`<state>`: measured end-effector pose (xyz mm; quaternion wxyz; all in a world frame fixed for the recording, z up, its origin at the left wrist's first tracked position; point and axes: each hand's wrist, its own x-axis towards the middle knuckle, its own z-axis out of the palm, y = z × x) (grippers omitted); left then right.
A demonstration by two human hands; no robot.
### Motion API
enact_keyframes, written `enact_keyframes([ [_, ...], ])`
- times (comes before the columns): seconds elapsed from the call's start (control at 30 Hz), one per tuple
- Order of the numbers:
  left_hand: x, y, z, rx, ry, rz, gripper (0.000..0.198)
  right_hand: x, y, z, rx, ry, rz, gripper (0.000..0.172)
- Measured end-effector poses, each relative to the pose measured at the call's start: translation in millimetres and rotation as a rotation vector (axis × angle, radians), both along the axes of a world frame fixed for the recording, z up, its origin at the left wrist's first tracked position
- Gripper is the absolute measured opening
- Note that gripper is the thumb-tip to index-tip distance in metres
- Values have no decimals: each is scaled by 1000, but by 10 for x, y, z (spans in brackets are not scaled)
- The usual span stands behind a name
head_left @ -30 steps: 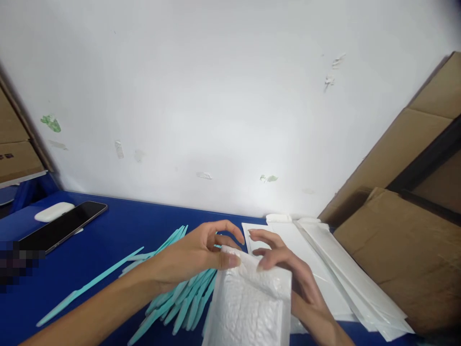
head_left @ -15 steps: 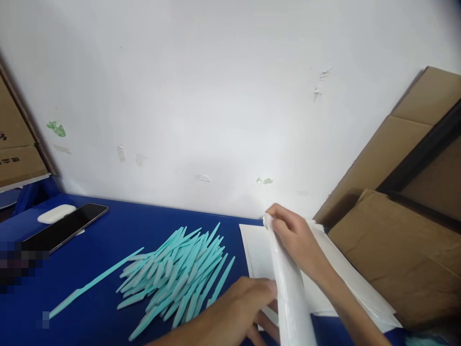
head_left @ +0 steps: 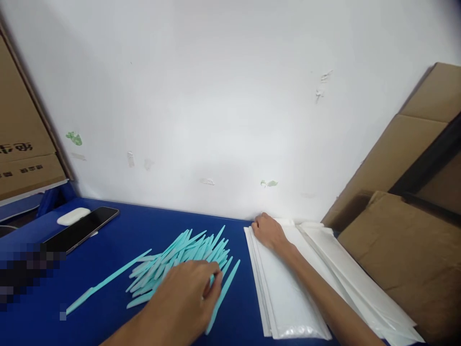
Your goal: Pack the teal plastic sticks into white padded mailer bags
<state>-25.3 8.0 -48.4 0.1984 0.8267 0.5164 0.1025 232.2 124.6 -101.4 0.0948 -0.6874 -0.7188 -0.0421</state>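
Observation:
A heap of turquoise eyebrow razors [head_left: 158,266] with greyish caps lies on the blue table. My left hand [head_left: 190,293] is over the front of this heap with its fingers curled in and the thumb bent toward them. What the fingertips hold, if anything, is hidden. One razor [head_left: 224,298] lies just right of the thumb. To the right, white padded mailers [head_left: 284,293] lie flat in overlapping stacks. My right hand [head_left: 268,230] is closed at the far left corner of the top padded mailer, and the forearm crosses over it.
A single razor [head_left: 108,281] lies left of the heap. Farther left are a phone [head_left: 84,228] and a white oval case [head_left: 74,216]. Cardboard [head_left: 399,259] stands along the right side, a carton [head_left: 29,125] at the left. The white wall [head_left: 216,110] closes off the back.
The raised white mailer now lies flat on the stack, my right hand lower at its far end. My left hand has moved left from the mailer to the razor heap.

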Motion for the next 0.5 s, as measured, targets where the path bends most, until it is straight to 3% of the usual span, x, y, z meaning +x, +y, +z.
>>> enact_keyframes([
  [0.1,-393,123,34,62,25,136,45,21,34,-55,48,-1,14,23],
  [0.2,-894,289,-56,173,166,300,50,42,63,-38,96,9,36,13],
  [0.3,-1504,373,-308,174,333,379,54,52,-9,76,167,45,83,16],
  [0.4,-2065,342,-619,10,346,472,55,38,-205,218,230,106,154,19],
  [0.5,-2363,264,-795,-11,318,508,44,18,-443,272,296,157,241,18],
])
